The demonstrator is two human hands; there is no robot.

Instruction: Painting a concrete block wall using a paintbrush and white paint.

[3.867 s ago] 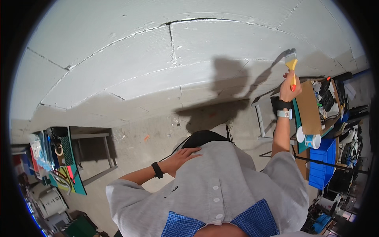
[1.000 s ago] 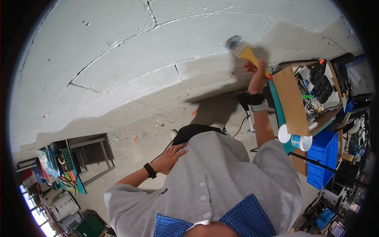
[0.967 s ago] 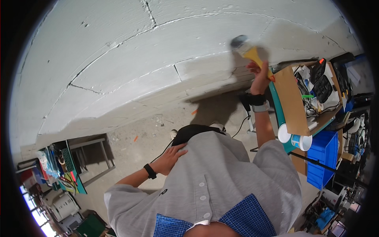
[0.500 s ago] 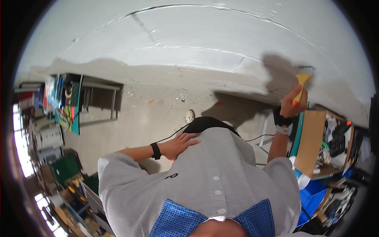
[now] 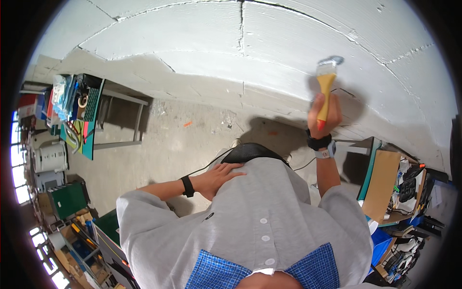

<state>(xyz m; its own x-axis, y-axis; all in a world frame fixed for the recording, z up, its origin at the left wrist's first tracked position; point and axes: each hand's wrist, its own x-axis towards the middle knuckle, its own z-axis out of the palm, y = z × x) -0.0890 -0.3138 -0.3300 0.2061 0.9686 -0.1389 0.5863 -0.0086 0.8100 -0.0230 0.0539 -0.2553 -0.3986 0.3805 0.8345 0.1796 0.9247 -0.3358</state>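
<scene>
Plainly, in the head view, the right hand (image 5: pixel 325 118) was closed round a paintbrush (image 5: pixel 326 89), its fingers curled over the yellow handle with the red end showing below them. The brush stood out in front of the pale block wall (image 5: pixel 192 62), right of centre, bristles upward and leaning to the right at the tip; that tip was blurred, and whether it touched the paint could not be told for sure. A black band (image 5: pixel 318 142) and a grey watch (image 5: pixel 326 152) circled that wrist.

The left hand (image 5: pixel 217 181) lay flat on the grey shirt (image 5: pixel 231 216) near the waist, fingers extended and gripping nothing visible. At the right, a cardboard box (image 5: pixel 381 183) full of odds and ends sat below the right forearm's side.
</scene>
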